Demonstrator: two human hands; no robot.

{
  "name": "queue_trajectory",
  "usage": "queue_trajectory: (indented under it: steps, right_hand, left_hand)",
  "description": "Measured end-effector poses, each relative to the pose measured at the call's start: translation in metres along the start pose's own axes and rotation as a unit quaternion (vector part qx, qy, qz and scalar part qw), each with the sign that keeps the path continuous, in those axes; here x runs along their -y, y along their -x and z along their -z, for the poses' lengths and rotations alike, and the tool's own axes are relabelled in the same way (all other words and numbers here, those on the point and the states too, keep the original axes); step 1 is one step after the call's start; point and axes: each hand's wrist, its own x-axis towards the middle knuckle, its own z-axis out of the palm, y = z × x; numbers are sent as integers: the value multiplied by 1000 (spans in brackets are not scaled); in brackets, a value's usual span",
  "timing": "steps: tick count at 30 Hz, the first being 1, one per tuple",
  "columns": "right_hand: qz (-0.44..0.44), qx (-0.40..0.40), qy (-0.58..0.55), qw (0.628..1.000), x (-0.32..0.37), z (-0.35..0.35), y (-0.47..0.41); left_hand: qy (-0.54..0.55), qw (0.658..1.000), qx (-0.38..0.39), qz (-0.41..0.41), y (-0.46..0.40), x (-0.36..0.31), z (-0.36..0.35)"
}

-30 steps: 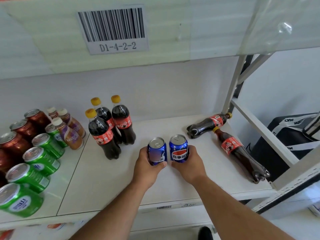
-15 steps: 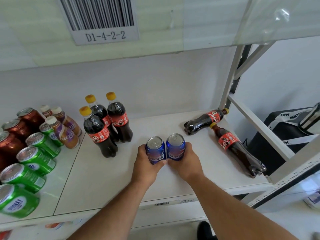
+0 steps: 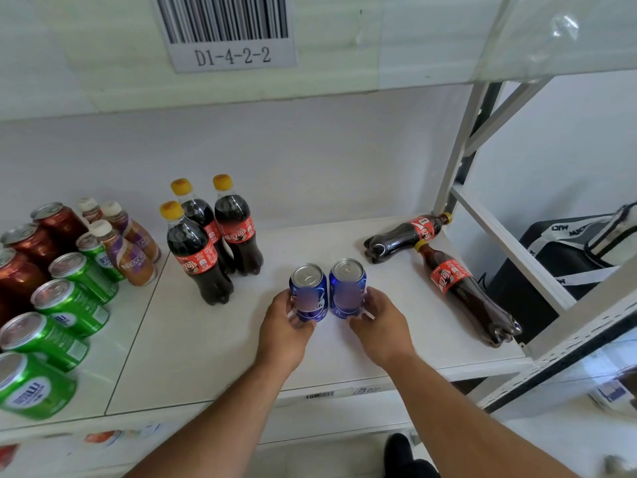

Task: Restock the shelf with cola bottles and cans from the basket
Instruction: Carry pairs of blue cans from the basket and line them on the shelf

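Blue cola cans stand upright and side by side near the middle of the white shelf (image 3: 206, 357), a little toward its front edge. The left hand (image 3: 282, 331) wraps its grip around the left can (image 3: 308, 293), thumb across the front of it. The right hand (image 3: 381, 322) has its fingers curled on the right can (image 3: 347, 288), though the hold looks looser there. Held low on their bodies like this, the cans can be nudged together and squared up into a neat pair, which is probably the step in hand.

Behind them to the left, three upright cola bottles (image 3: 206, 250) with yellow caps form a tight cluster, likely the row the cans are meant to sit beside. Two more cola bottles (image 3: 444, 267) lie on their sides near the shelf's right edge, neck to neck, apparently dropped there to be stood up later. No basket shows from this angle.

Toward the left edge sit green cans (image 3: 65, 305), red cans (image 3: 38, 243) and small coffee bottles (image 3: 127, 251) in rows. A barcode label (image 3: 229, 32) reading D1-4-2-2 hangs on the board above. Beyond the metal shelf frame (image 3: 458, 160), a dark bag (image 3: 565, 260) rests against a pale wall.
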Motion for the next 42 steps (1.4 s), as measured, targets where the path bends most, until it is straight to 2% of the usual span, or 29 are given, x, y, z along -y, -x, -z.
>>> queue_trajectory:
  steps: [10,25,42]
  right_hand:
    - [-2,-27,-21,999,5,-10,-9]
    - [12,-33,30,999,25,-15,-60]
    - [25,-49,41,998,42,-23,-99]
  left_hand:
    - [-21,999,-31,10,-8,0,-8]
    - [-53,997,-56,-22,-60,-12,-15]
    - [-43,998,-45,-19,-105,-18,-14]
